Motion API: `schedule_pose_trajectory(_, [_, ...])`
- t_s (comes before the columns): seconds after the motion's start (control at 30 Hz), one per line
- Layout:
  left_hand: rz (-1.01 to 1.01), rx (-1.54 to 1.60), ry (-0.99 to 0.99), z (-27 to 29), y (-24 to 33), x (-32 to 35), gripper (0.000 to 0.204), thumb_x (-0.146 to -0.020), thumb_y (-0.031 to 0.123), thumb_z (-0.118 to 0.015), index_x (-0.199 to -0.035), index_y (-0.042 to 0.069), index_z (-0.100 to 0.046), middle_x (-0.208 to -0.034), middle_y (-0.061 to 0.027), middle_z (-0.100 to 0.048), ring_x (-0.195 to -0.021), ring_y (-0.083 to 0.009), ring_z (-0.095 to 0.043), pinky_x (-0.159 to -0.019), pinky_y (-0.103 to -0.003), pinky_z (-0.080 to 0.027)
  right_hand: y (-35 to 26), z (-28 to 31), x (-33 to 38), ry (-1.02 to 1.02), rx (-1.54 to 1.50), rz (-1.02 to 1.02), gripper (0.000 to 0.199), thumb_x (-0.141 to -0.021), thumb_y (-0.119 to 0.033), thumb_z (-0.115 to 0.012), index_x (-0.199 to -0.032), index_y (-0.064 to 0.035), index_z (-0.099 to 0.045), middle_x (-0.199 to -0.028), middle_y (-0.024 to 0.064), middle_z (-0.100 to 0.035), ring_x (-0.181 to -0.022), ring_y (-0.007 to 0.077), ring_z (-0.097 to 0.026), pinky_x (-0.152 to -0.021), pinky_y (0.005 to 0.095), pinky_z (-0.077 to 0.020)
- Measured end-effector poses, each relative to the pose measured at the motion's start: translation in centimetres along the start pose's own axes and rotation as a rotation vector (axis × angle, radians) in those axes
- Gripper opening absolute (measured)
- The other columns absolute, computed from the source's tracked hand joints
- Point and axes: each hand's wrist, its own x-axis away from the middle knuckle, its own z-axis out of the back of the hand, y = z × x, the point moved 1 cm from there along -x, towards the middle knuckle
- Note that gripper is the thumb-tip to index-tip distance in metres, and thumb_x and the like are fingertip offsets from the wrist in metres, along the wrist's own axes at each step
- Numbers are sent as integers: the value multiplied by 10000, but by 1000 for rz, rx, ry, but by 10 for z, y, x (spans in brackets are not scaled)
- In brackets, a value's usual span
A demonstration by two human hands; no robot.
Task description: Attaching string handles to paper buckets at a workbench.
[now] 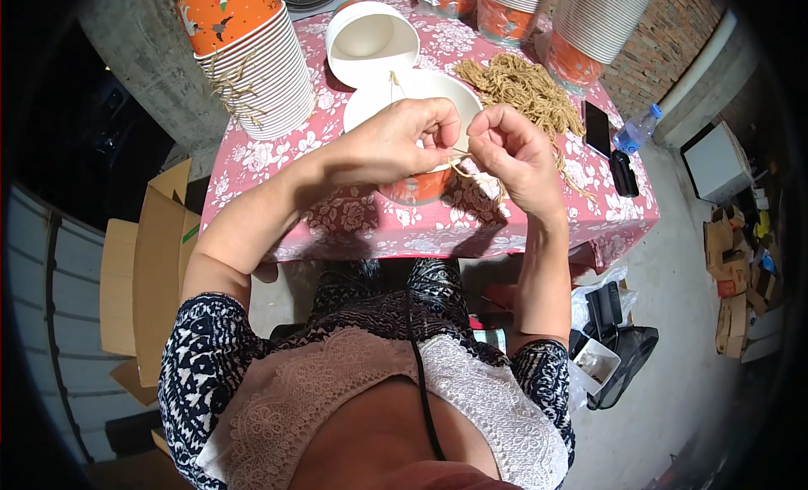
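Note:
Both my hands meet over the near middle of the table. My left hand (391,143) and my right hand (523,160) each pinch a thin tan cord (459,167), whose loose end hangs down by the right palm. Just beneath them stands an orange paper bucket (417,189) with a white inside, its mouth partly hidden by my left hand. Another piece of cord shows at the bucket's far rim. A white bucket (370,48) lies tipped behind it, mouth toward me. To the right is a heap of tan cords (526,94).
A tall stack of nested buckets (265,77) with cords hanging on it stands at left. More bucket stacks (598,27) are at the back right. A phone (596,128), a water bottle (638,130) and a black case (624,173) lie near the table's right edge. An open cardboard box (160,279) is at left.

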Motion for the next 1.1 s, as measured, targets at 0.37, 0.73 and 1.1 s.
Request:
schedule_pose_trajectory(0.37, [-58,-65,41,-1,0,-3,74,-862,12,-622,-909,17,-564,-823,19,-547,-769,-43,-494,-694,-221,-439,8,14,6,29,559,266,103,-820,-19,-712,-917,-10,-678,-828,56,-571,-776,172,-550,-692,290,-445])
schedule_pose_trajectory(0.73, [-36,-44,37,1,1,-5,174,-859,88,-653,-987,-20,-607,-859,-22,-611,-799,-77,-556,-729,-240,-494,16,-4,12,104,578,406,188,-776,-103,-790,-909,-28,-679,-854,25,-491,-809,152,-478,-684,274,-399])
schedule_pose_trajectory(1.1, [-3,60,-2,4,-13,-8,213,-966,19,-461,-1145,-26,-567,-952,-29,-606,-869,-73,-560,-795,-220,-463,8,-20,15,218,668,301,397,-787,-87,-788,-1093,-38,-539,-697,59,-502,-600,160,-497,-562,308,-436])
